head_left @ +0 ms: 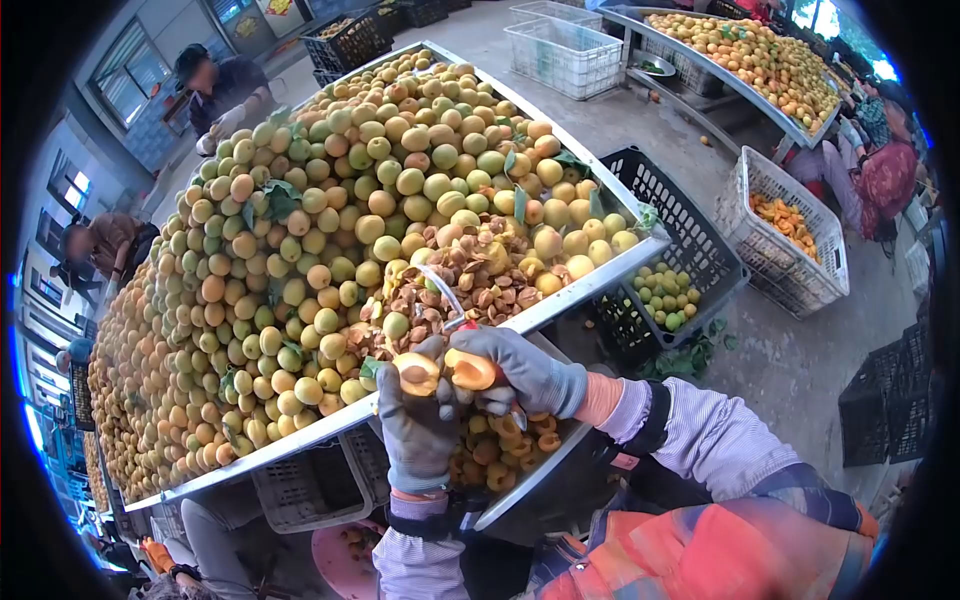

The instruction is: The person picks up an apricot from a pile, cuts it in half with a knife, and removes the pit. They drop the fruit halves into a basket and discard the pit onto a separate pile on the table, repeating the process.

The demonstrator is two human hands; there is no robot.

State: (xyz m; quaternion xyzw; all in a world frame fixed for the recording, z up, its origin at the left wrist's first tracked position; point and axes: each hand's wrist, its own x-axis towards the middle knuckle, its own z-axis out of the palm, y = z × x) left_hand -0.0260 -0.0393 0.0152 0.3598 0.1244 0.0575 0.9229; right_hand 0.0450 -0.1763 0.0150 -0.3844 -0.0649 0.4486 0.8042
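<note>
My left hand point(415, 435), in a grey glove, is closed around an apricot half point(417, 375) with its cut face up and a hollow in the middle. Beside it my right hand point(525, 368), gloved too, grips another apricot half point(471, 370). A curved metal tool point(441, 288) with a red part sticks up from the right hand; its handle is mostly hidden by the fingers. Below both hands, a metal tray point(515, 492) holds many split apricots point(500, 450). Just beyond them, brown apricot pits point(465, 275) are heaped among whole apricots point(350, 190).
The metal-edged table point(585, 298) carries a large apricot heap. At right stand a black crate point(690, 225) with green fruit and a white crate point(790, 275) with orange pieces. A pink basin point(335, 570) sits below. Other people work at the far left and right.
</note>
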